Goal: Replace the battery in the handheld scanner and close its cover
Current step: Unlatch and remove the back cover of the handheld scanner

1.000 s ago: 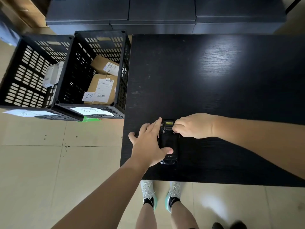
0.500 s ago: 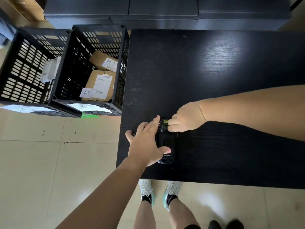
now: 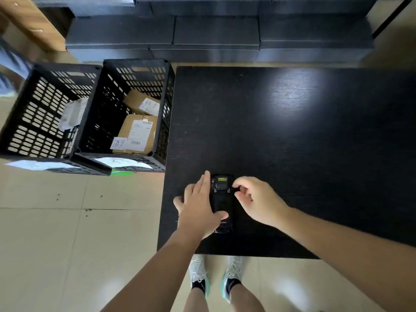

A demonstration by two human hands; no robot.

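Steadying scanner [image 3: 221, 204], left hand [image 3: 199, 212] flat

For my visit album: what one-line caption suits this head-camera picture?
Left hand steadies a handheld scanner on a black table while the right hand hovers beside it.

The handheld scanner [image 3: 221, 206] lies on the worktop [image 3: 292, 143], near its front left corner. The left hand [image 3: 199, 212] rests on the scanner's left side; the right hand [image 3: 256, 199] sits just right of it. Two crates [image 3: 94, 113] stand on the floor left of the worktop, the nearer one holding boxes [image 3: 139, 129].
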